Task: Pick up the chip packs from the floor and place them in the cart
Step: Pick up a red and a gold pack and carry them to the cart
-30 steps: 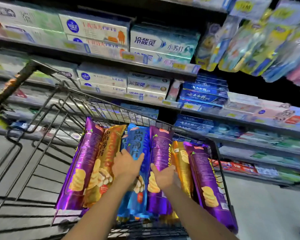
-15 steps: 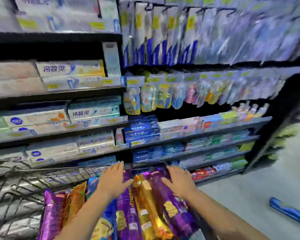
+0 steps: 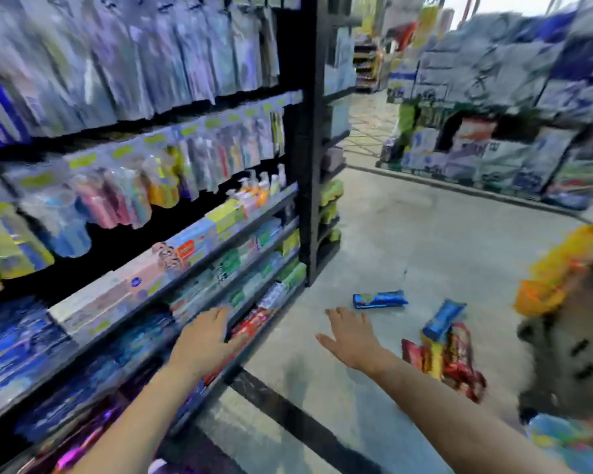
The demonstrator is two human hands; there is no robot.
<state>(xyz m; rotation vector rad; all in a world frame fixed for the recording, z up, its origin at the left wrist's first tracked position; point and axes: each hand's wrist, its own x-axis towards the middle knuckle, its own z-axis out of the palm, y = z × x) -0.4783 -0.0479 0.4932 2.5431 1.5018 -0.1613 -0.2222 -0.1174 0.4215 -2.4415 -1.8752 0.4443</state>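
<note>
Both hands off the cart's packs since earlier | left hand point(image 3: 206, 340), right hand point(image 3: 351, 338) spread, empty | chip packs: blue pack point(image 3: 379, 299), blue-and-red pile point(image 3: 444, 347) on floor point(image 3: 425, 234)

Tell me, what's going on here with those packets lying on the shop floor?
A person is gathering chip packs off the floor of a shop aisle. Right now both hands are empty: the left hand is stretched out, fingers straight, in front of the shelves, and the right hand reaches, fingers spread, toward the floor. Lying there are a blue pack, a second blue pack and, beside it, a bunch of red packs. None is being touched yet. The picture is blurred.
</note>
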